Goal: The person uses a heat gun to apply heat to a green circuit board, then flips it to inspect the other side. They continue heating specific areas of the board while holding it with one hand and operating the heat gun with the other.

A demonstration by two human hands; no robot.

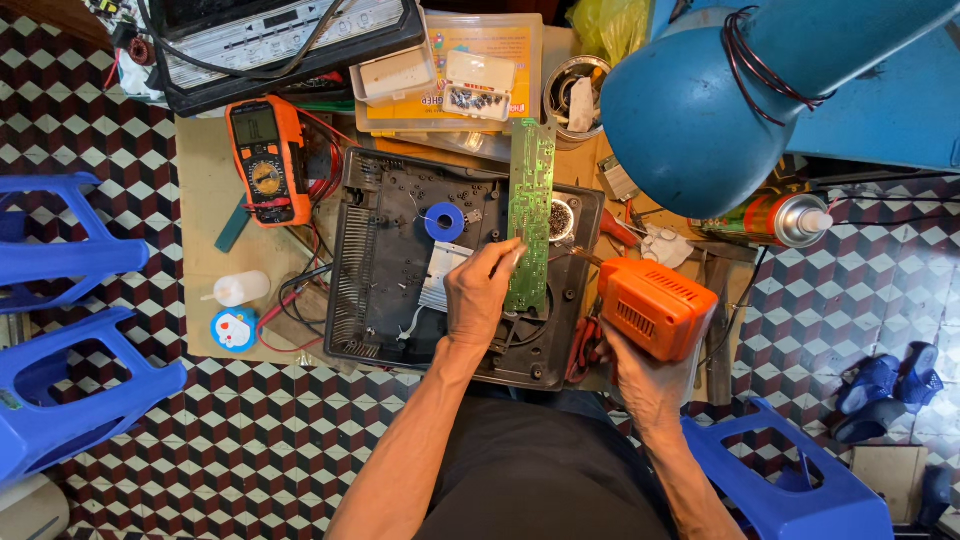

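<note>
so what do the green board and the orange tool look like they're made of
The green board looks like a rigid circuit laminate: flat and thin, with pale printed traces and a slight gloss. The orange tool in the right hand appears to be moulded plastic with a smooth satin finish, with vent slots cut into its shell.

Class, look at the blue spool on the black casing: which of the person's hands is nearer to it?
Left. The left hand rests on the green circuit board, just below and right of the blue spool. The right hand grips an orange soldering gun farther right, beyond the board.
</note>
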